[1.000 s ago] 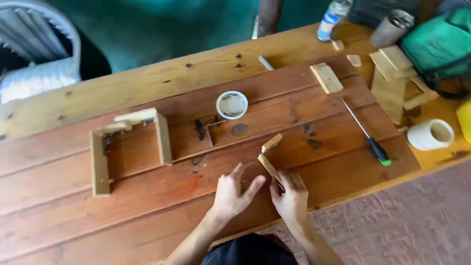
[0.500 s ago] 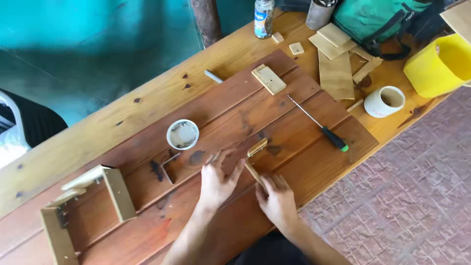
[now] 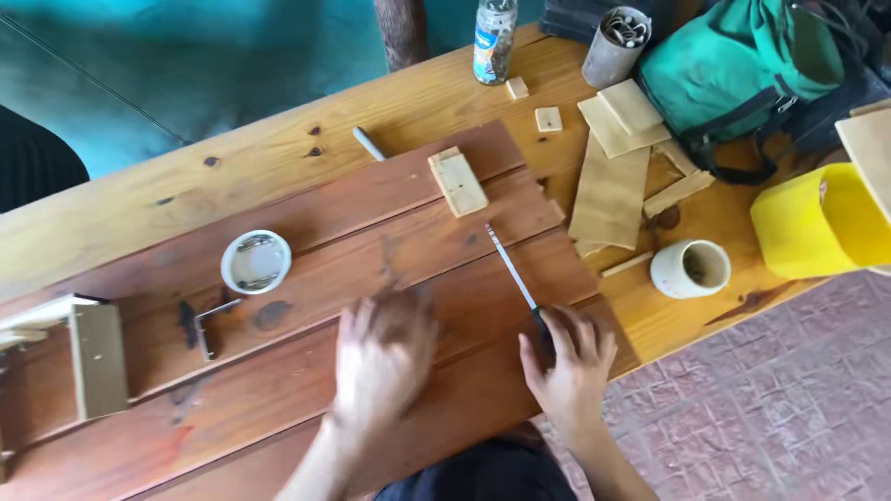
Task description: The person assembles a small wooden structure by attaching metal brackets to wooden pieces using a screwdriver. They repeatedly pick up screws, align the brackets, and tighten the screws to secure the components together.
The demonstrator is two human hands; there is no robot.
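My right hand [image 3: 568, 366] sits over the dark handle of the screwdriver [image 3: 520, 288], fingers curling onto it; whether the grip has fully closed I cannot tell. The shaft runs up and away towards the wooden block [image 3: 458, 182] lying flat on the reddish boards. My left hand [image 3: 383, 357] is spread palm-down on the worktop [image 3: 278, 158], blurred, fingers loosely open; whether anything lies under it I cannot see

Risk as I judge it: the screwdriver handle lies close to the near edge of the worktop, so a loose pinch could roll it off onto the paved floor [image 3: 789, 390]. A wide swing of the shaft to the right could clip the white cup [image 3: 690, 269], which stands near that same edge, or nudge the pale wood offcuts [image 3: 611, 190] beyond it

To the left there is open board between my left hand and the small white dish [image 3: 256, 262], with a dark metal bracket [image 3: 204, 325] just below it and a wooden frame [image 3: 93, 357] at the far left. The right side is crowded: yellow bucket [image 3: 817, 227], green bag [image 3: 742, 70], metal tin [image 3: 617, 37], bottle [image 3: 494, 37]
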